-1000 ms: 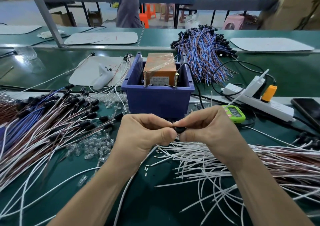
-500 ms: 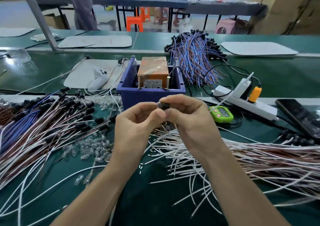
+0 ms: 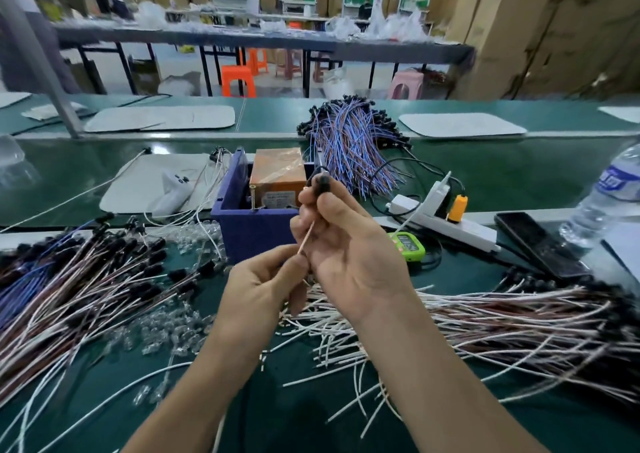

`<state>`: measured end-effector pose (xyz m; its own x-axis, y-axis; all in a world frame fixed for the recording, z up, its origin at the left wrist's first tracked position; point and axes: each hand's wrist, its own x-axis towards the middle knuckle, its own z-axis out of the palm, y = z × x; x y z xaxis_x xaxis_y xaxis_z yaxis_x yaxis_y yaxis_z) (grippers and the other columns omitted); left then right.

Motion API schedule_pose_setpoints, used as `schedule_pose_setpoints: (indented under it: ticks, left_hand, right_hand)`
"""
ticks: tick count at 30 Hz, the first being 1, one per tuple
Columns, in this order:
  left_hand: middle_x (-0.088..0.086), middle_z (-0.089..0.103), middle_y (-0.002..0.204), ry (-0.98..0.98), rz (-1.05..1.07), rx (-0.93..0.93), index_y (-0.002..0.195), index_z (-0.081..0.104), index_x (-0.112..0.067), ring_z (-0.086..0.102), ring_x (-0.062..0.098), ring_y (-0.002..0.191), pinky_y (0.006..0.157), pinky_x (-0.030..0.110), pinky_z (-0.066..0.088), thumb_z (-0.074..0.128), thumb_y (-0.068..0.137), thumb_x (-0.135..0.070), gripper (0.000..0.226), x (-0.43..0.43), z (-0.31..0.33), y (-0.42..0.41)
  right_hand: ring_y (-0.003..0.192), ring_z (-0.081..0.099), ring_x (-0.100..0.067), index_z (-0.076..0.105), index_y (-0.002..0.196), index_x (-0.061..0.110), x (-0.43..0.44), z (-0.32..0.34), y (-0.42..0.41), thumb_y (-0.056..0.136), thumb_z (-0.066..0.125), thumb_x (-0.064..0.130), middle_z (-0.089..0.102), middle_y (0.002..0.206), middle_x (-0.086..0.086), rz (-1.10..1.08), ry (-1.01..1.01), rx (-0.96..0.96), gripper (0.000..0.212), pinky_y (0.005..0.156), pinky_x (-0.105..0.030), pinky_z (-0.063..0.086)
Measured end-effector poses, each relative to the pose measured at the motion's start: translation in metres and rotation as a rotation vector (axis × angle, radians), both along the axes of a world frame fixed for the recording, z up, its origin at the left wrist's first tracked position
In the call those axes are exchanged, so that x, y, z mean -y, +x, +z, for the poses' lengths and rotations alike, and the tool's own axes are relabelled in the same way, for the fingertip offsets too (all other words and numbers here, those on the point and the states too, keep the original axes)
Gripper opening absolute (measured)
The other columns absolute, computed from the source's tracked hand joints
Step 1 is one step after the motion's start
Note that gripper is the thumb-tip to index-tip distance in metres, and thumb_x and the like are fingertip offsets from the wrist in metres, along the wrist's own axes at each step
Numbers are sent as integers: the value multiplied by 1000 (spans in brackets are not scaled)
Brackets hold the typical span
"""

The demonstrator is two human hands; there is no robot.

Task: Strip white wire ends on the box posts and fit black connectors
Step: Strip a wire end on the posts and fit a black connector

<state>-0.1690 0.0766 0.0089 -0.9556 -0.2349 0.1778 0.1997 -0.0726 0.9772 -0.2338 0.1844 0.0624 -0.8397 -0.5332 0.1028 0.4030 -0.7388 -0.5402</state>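
Green desk point(image 3: 311, 418) matting fills the near view, strewn with loose white wires point(image 3: 332, 355) that fan out under the forearms. Just above them the left hand point(image 3: 256, 289) has its grip closed, thumb and forefinger pinching the lower end of a thin wire point(image 3: 306, 237). That wire runs up and slightly right across the right hand point(image 3: 346, 244), whose grip is clamped at the fingertips on a black connector point(image 3: 323, 179) at the wire's top end, held up in front of the box.

To the left lies a thick heap of finished leads point(image 3: 86, 289) with black ends, and small clear bits point(image 3: 166, 331) are scattered beside it. To the right lies another heap of leads point(image 3: 519, 317).

Behind the hands stands a blue bin point(image 3: 249, 234) holding an orange box point(image 3: 277, 172) – one brass post point(image 3: 254, 196) shows at its front left. Right of the bin sit a green timer point(image 3: 410, 244), a white power strip point(image 3: 457, 225), a dark phone point(image 3: 536, 244) and a water bottle point(image 3: 606, 192). Farther back a bundle of blue wires point(image 3: 353, 144) rests on the desk, and beyond it an orange stool point(image 3: 239, 80) stands on the floor.
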Motion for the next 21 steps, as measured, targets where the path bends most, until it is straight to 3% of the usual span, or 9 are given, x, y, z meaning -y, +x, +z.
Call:
schedule_pose_setpoints:
  ticks: [2, 6, 9, 12, 13, 16, 19, 21]
  left_hand:
    - [11, 48, 58, 58, 53, 71, 90, 84, -20, 39, 14, 53, 49, 16, 32, 85, 74, -35, 21, 10, 0, -2]
    - [1, 54, 56, 66, 73, 82, 86, 85, -20, 44, 8, 53, 52, 13, 39, 77, 66, -38, 28, 28, 5, -1]
    - [3, 55, 55, -57, 114, 126, 82, 85, -23, 44, 13, 53, 52, 19, 38, 80, 73, -35, 15, 40, 6, -2]
    - [18, 63, 58, -214, 228, 162, 75, 84, -28, 48, 20, 55, 55, 30, 39, 87, 76, -30, 4, 52, 5, -2]
    - [16, 66, 59, -238, 269, 160, 74, 83, -29, 51, 18, 53, 54, 30, 42, 88, 75, -30, 5, 54, 4, -2]
    - [4, 63, 50, -254, 359, 141, 71, 82, -32, 47, 12, 45, 45, 23, 39, 88, 78, -25, 11, 55, 4, -3]
    - [0, 59, 47, -280, 346, 105, 70, 82, -32, 43, 9, 41, 41, 19, 35, 86, 81, -21, 15, 46, 3, -2]
    - [-6, 58, 46, -332, 310, 66, 72, 82, -33, 43, 4, 40, 41, 15, 34, 85, 81, -20, 16, 36, 4, 0]
  right_hand:
    - [69, 66, -18, 73, 94, 6, -12, -1, -5, 79, 65, -1, 71, 85, -13, -66, 32, 20, 19, 78, -29, 55]
    - [81, 73, -22, 75, 92, 7, -47, -3, -18, 81, 65, -1, 75, 95, -14, -177, 29, 63, 17, 81, -36, 62]
    - [85, 75, -24, 74, 90, 6, -75, -9, -26, 81, 64, -3, 75, 99, -16, -248, 78, 51, 16, 80, -38, 62]
    - [82, 75, -24, 77, 77, 11, -96, -22, -28, 79, 63, -4, 76, 92, -14, -299, 205, 19, 21, 76, -37, 62]
    - [79, 74, -24, 77, 73, 13, -100, -26, -28, 78, 63, -4, 76, 89, -13, -316, 259, 1, 22, 75, -36, 62]
    - [79, 73, -24, 74, 74, 11, -106, -36, -26, 77, 68, -11, 75, 85, -12, -448, 562, -126, 23, 75, -36, 63]
    - [94, 72, -12, 77, 75, 22, -101, -33, -22, 79, 78, -4, 77, 94, 8, -811, 1247, -544, 27, 90, -38, 59]
    - [102, 68, -2, 78, 75, 32, -87, -24, -12, 78, 80, 4, 75, 98, 21, -890, 1349, -818, 27, 94, -27, 53]
